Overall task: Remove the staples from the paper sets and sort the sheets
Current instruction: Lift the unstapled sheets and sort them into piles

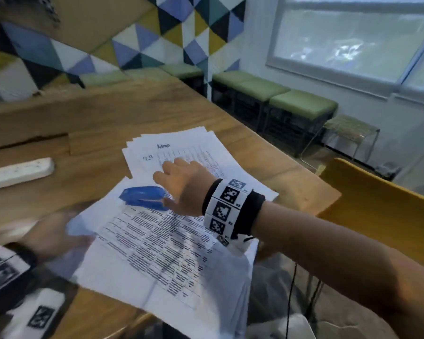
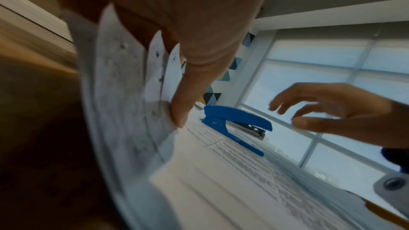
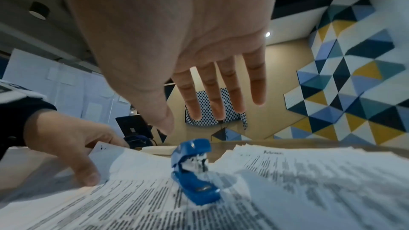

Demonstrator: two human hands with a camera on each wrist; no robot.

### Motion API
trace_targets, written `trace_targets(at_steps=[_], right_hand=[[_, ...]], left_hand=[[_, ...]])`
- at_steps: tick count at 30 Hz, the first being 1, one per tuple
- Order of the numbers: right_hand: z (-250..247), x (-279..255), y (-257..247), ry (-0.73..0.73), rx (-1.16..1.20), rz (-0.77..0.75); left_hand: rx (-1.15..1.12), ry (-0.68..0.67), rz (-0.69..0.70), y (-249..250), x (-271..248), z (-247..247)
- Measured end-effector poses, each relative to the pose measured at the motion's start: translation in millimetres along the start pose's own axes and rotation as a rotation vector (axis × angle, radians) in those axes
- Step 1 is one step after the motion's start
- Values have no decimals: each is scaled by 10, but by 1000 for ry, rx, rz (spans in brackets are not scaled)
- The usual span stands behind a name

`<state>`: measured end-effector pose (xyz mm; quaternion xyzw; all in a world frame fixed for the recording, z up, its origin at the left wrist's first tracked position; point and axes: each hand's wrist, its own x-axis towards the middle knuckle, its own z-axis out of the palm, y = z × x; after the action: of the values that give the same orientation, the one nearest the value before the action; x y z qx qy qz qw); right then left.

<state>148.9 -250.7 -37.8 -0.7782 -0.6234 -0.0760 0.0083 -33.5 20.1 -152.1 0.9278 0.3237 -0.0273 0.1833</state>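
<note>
A printed paper set (image 1: 162,245) lies on the wooden table (image 1: 96,118) in front of me. On its far corner sits a blue stapler (image 1: 143,198) (image 2: 236,125) (image 3: 194,170). My left hand (image 1: 56,236) (image 2: 177,114) pinches the set's left corner, bending several sheets up (image 2: 124,93). My right hand (image 1: 179,182) (image 3: 199,93) hovers with straight, spread fingers just above and to the right of the stapler, holding nothing. A second stack of sheets (image 1: 181,152) (image 3: 309,160), marked with handwriting, lies beyond.
A white power strip (image 1: 17,172) lies at the left of the table. A yellow chair back (image 1: 377,204) stands at the right. Green-cushioned benches (image 1: 279,94) line the wall under the window.
</note>
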Motion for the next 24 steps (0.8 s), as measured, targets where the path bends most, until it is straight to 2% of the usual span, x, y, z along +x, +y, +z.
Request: trace_targets(at_steps=[1, 2, 4, 6, 9, 16, 18, 21, 24], right_hand=[[54, 109, -48, -46, 6, 9], [114, 209, -87, -96, 12, 21], [212, 387, -145, -183, 39, 29], [330, 531, -175, -263, 85, 20], [440, 670, -231, -327, 149, 22], [393, 788, -163, -286, 326, -58], [385, 808, -2, -205, 332, -2], [404, 838, 384, -70, 327, 158], [418, 809, 739, -18, 196, 196]], left_hand=[[-5, 66, -16, 265, -119, -110], [26, 27, -28, 512, -249, -207], [-45, -25, -47, 531, -281, -267], [-79, -23, -80, 551, -272, -287], [-156, 6, -42, 563, -269, -289], [-303, 16, 16, 499, -240, -296], [-318, 34, 20, 487, -238, -274], [-325, 40, 15, 485, -228, -254], [-317, 22, 15, 455, -220, -256]])
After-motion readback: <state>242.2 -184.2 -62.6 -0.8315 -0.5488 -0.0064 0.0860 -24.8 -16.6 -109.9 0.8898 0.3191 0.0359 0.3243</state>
